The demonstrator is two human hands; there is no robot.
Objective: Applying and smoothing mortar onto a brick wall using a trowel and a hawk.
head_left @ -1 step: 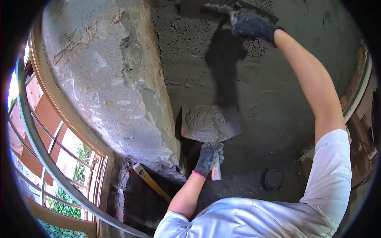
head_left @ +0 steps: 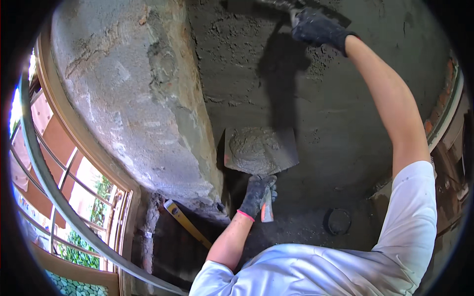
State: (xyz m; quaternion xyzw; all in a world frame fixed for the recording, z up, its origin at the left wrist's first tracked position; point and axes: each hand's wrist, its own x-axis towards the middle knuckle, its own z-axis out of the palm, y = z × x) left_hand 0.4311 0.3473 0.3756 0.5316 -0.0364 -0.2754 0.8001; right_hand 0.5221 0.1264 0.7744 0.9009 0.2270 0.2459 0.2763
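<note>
My left hand (head_left: 257, 193), in a dark glove with a pink cuff, grips the handle of a square hawk (head_left: 285, 148) loaded with a lump of wet grey mortar (head_left: 249, 150). An orange-and-grey piece (head_left: 267, 208) shows below those fingers. High up, my right hand (head_left: 318, 30), gloved in dark grey, is closed on a metal trowel (head_left: 276, 7) at the dark, partly rough plastered wall (head_left: 340, 93). Where the blade touches the wall is hard to make out. The trowel and arm cast a long shadow down the plaster.
A pale concrete column (head_left: 123, 98) juts out left of the wall, with a yellow level (head_left: 187, 224) leaning below it. A barred window (head_left: 74, 197) fills the left side. A dark round object (head_left: 337, 221) lies low at the right, and exposed brick (head_left: 447, 93) edges the far right.
My right hand and the trowel have shifted a little to the right. My left hand and the hawk have moved slightly up and left.
</note>
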